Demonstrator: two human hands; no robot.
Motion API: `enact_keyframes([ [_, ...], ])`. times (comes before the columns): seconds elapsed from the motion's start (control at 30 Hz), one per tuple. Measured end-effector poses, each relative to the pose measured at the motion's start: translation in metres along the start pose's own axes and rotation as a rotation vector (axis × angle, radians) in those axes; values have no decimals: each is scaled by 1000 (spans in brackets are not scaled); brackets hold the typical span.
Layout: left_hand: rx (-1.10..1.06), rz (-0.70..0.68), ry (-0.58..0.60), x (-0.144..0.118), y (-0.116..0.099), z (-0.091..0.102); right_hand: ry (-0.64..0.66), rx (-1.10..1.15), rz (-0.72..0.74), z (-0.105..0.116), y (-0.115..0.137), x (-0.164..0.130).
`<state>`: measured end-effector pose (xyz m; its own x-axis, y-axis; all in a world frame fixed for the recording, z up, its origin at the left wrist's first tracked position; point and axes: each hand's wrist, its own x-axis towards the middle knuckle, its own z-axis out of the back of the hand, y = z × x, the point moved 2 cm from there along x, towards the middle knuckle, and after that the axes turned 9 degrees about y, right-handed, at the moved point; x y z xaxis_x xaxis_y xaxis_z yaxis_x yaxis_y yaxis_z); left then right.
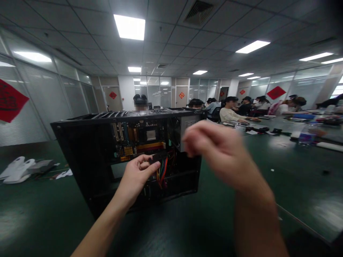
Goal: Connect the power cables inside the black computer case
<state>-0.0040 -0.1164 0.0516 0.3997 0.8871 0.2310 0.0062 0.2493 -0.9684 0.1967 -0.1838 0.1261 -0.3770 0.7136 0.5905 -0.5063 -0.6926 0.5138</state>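
An open-plan office, seen from the floor here: glass partitions point(45, 89) stand left of the left hand point(142, 169), flat light panels point(130, 28) shine from a gridded ceiling point(96, 43) above it, and a door point(117, 104) bearing a red diamond-shaped decoration point(113, 95) shows in the background beyond. To the right of the right hand point(214, 150), several people point(230, 115) sit at green-topped tables point(284, 171).

computer case point(80, 153) side open | coloured wires point(162, 169) obstruct middle | power supply point(184, 120) bars upper right
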Motion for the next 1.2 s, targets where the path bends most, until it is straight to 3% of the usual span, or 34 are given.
enact_keyframes([
  [0.17,39,-28,-7,4,2,9,311,-46,46,-42,-37,40],
  [0.27,42,-27,36,5,-2,14,360,80,11,-50,-51,47],
  [0.47,33,3,204,1,-9,20,432,245,35,-47,-43,43],
  [0.67,125,-52,76,1,-11,22,438,284,7,-54,-45,42],
  [0.93,159,-112,-16,2,-6,16,345,386,-63,-62,-53,46],
  [1.07,84,-85,24,4,-2,15,304,433,-67,-64,-58,50],
  [1.2,44,-78,152,3,-3,17,272,449,-88,-64,-61,54],
])
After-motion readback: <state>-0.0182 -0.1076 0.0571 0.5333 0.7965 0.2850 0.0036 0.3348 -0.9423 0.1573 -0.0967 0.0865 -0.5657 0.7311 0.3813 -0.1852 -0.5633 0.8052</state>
